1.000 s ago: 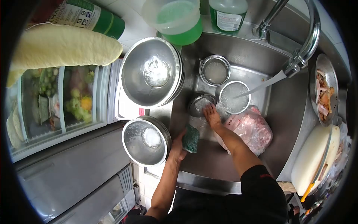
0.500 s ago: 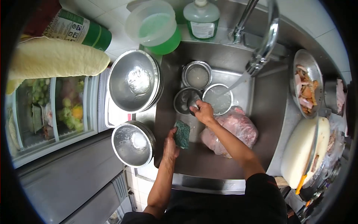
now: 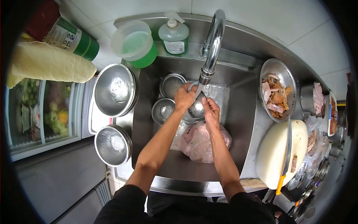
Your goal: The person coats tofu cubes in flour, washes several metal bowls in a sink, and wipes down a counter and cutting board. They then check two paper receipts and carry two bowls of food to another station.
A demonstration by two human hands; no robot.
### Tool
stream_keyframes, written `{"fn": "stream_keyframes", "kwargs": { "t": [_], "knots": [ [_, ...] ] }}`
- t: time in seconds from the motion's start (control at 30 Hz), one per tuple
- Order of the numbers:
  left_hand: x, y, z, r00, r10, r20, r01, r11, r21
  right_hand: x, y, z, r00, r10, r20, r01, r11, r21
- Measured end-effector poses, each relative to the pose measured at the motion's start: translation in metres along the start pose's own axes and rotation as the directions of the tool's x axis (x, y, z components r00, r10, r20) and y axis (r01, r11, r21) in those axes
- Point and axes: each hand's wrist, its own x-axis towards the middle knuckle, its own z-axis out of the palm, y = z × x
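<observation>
Water runs from the tap (image 3: 206, 72) over my hands. My left hand (image 3: 185, 98) is closed at the upper left rim of a small metal bowl (image 3: 197, 110) under the stream. On the bowl's right side, my right hand (image 3: 211, 111) grips its edge between thumb and fingers. Two more small metal bowls, one upper (image 3: 172, 85) and one lower (image 3: 163, 111), stand in the sink left of my hands. A plastic-wrapped piece of meat (image 3: 199, 143) lies below them, partly behind my right forearm. The green scouring pad cannot be seen.
Stacked metal bowls, large (image 3: 113, 89) and small (image 3: 112, 145), line the sink's left edge. Behind it stand a tub of green liquid (image 3: 138, 48) and a pump bottle (image 3: 174, 39). At right are a colander with food scraps (image 3: 278, 93) and a knife (image 3: 287, 153) on a white board (image 3: 270, 153).
The view has shifted right. My left hand has moved up from the lower left to the tap and no longer shows the green pad. My right hand has come beside it at the running water.
</observation>
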Motion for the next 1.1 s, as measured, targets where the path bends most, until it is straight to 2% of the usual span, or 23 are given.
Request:
{"fn": "stream_keyframes", "kwargs": {
  "t": [0.03,0.13,0.17,0.23,0.27,0.3,0.37,0.4,0.43,0.5,0.53,0.57,0.67,0.73,0.8,0.83,0.9,0.93,0.97,1.0,1.03,1.07,1.1],
  "knots": [
    [-0.004,0.000,0.007,1.000,0.004,-0.008,-0.004,1.000,-0.006,0.005,-0.001,-0.002,1.000,-0.006,0.008,0.006,1.000,-0.004],
    [-0.027,-0.002,0.028,0.741,0.670,-0.042,-0.641,0.725,0.252,0.003,-0.006,-0.015,0.995,0.067,0.077,-0.088,0.945,0.316],
    [-0.021,-0.004,0.028,0.747,0.664,-0.045,-0.635,0.731,0.251,-0.001,-0.009,-0.016,0.994,0.075,0.079,-0.096,0.945,0.312],
    [-0.002,-0.005,0.017,0.945,0.324,-0.041,-0.324,0.946,0.015,-0.005,-0.016,-0.017,0.988,0.039,0.151,-0.097,0.913,0.396],
    [-0.007,0.014,0.002,0.993,-0.062,0.105,0.071,0.994,-0.085,-0.008,-0.020,-0.014,0.988,0.060,0.141,-0.125,0.851,0.511],
    [-0.009,0.009,0.006,0.993,-0.059,0.097,0.068,0.993,-0.092,-0.004,-0.022,-0.014,0.987,0.057,0.149,-0.126,0.853,0.506],
    [-0.017,-0.017,0.019,0.905,0.409,-0.119,-0.416,0.909,-0.040,-0.006,-0.017,-0.011,0.999,0.016,0.046,-0.034,0.902,0.430],
    [-0.017,-0.027,0.021,0.894,0.436,-0.105,-0.447,0.886,-0.121,-0.013,-0.015,-0.010,0.998,0.036,0.045,-0.051,0.902,0.429],
    [-0.010,-0.044,0.023,0.896,0.431,-0.108,-0.442,0.889,-0.122,-0.014,-0.017,-0.006,0.999,-0.022,0.043,0.000,0.894,0.448],
    [-0.010,-0.046,0.011,0.999,0.041,0.001,-0.036,0.892,-0.451,-0.017,-0.025,0.006,0.995,-0.090,0.051,0.056,0.882,0.468],
    [-0.019,-0.047,0.018,0.958,-0.206,0.201,0.287,0.733,-0.617,-0.019,-0.029,0.013,0.989,-0.142,0.030,0.117,0.902,0.415],
    [-0.030,-0.053,0.025,0.966,-0.168,0.196,0.258,0.641,-0.723,-0.019,-0.031,0.020,0.981,-0.194,0.006,0.179,0.915,0.362],
    [-0.048,-0.041,0.019,0.975,-0.192,0.116,0.186,0.403,-0.896,-0.020,-0.009,0.021,0.980,-0.175,0.098,0.200,0.863,-0.464],
    [-0.028,-0.065,0.002,0.942,-0.324,0.090,0.315,0.756,-0.574,-0.024,-0.011,0.010,0.965,-0.145,0.220,0.253,0.741,-0.622],
    [-0.027,-0.077,-0.004,0.961,-0.276,-0.007,0.230,0.815,-0.531,-0.030,-0.017,0.003,0.649,-0.520,0.555,0.756,0.363,-0.544],
    [-0.026,-0.082,-0.008,0.970,-0.219,-0.106,0.143,0.867,-0.477,-0.029,-0.019,0.003,0.643,-0.524,0.558,0.761,0.360,-0.540],
    [-0.035,-0.080,-0.018,0.982,-0.172,-0.078,0.124,0.898,-0.423,-0.032,-0.018,0.000,0.574,-0.810,0.123,0.574,0.291,-0.765],
    [-0.034,-0.086,-0.021,0.988,-0.155,-0.017,0.137,0.916,-0.378,-0.029,-0.015,-0.003,0.576,-0.808,0.128,0.576,0.290,-0.764],
    [-0.033,-0.089,-0.023,0.990,-0.134,0.044,0.141,0.933,-0.330,-0.020,-0.007,-0.006,0.878,-0.458,-0.136,0.392,0.853,-0.344],
    [-0.034,-0.090,-0.024,0.990,-0.131,0.043,0.138,0.934,-0.329,-0.012,0.003,-0.011,0.992,0.062,-0.107,-0.036,0.972,0.231],
    [-0.036,-0.092,-0.023,0.970,-0.137,-0.200,0.103,0.979,-0.174,-0.004,0.026,-0.024,0.992,0.059,-0.108,-0.033,0.972,0.232],
    [-0.036,-0.091,-0.024,0.896,-0.093,-0.433,0.098,0.995,-0.011,0.009,0.057,-0.037,0.966,0.256,-0.034,-0.242,0.941,0.235],
    [-0.037,-0.086,-0.030,0.892,-0.087,-0.444,0.091,0.996,-0.012,0.017,0.073,-0.041,0.894,0.445,0.047,-0.444,0.869,0.220]
  ]
}}
